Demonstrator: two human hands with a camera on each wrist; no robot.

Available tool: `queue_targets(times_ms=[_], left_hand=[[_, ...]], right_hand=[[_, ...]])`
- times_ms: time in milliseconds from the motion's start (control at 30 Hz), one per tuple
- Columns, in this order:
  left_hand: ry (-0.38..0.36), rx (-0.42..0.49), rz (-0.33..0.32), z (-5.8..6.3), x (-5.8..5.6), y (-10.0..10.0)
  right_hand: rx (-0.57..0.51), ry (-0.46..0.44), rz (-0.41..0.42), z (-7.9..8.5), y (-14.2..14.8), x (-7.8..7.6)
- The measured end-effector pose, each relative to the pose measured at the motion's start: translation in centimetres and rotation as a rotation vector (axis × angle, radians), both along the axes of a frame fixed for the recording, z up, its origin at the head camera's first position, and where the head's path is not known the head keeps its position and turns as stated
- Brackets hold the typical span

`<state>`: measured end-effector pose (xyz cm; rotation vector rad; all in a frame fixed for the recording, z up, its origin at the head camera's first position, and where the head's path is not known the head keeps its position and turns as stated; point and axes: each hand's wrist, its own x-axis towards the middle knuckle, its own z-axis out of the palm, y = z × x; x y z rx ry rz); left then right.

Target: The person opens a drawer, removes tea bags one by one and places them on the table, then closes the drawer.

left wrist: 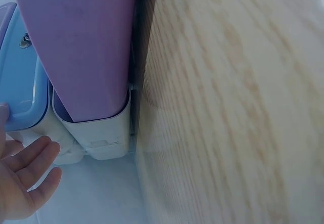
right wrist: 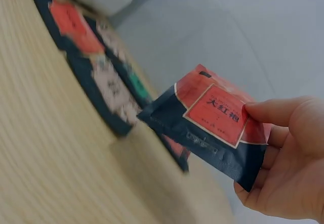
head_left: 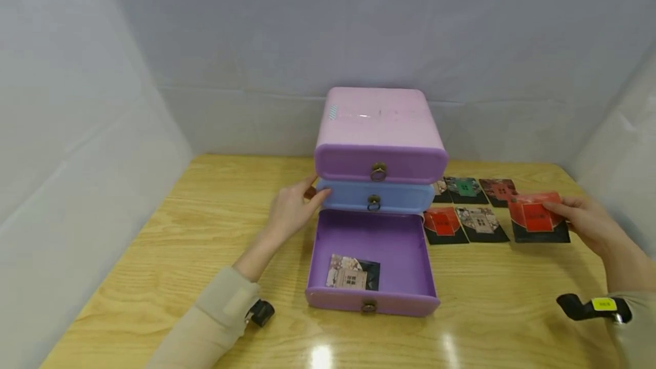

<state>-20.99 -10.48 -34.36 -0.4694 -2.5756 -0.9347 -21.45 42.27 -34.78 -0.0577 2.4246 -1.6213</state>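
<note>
My right hand (head_left: 589, 224) pinches a red and black tea packet (head_left: 538, 218) above the table, thumb on its printed front in the right wrist view. My left hand (head_left: 294, 209) is at the left side of a small drawer cabinet (head_left: 379, 115). Its thumb touches the left edge of the blue drawer (head_left: 348, 195); in the left wrist view the other fingers (left wrist: 38, 166) spread loosely beside the cabinet. Below, the purple bottom drawer (head_left: 400, 249) is pulled out, with a beige-patterned packet (head_left: 353, 272) lying inside near its front.
Right of the cabinet, several packets lie in two rows, among them a red one (head_left: 445, 224), a beige one (head_left: 480, 224), a green one (head_left: 466, 188) and a dark red one (head_left: 498, 189). The purple top drawer (head_left: 348, 164) is closed. White sheeting (head_left: 246, 44) surrounds the wooden table (head_left: 169, 244).
</note>
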Motion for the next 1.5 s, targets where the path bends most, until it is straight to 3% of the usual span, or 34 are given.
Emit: queue_targets(times_ms=[267,400,767,1100,1500], left_hand=[[-0.001,0.004,0.004,0.0,-0.1,0.0],[-0.014,0.009,0.008,0.0,0.0,-0.1],[-0.010,-0.008,0.007,0.0,-0.1,-0.1],[-0.026,0.010,0.013,0.2,0.2,0.0],[-0.022,0.004,0.008,0.1,0.0,-0.1]], right_hand=[[0.271,-0.077,-0.020,-1.6,1.0,-1.1],[0.387,-0.044,-0.066,-1.9,0.5,-1.3],[0.657,0.032,-0.098,-3.7,0.3,-1.8],[0.770,0.050,-0.052,-3.5,-0.4,-1.9],[0.811,0.009,-0.109,-3.3,-1.1,-2.0]])
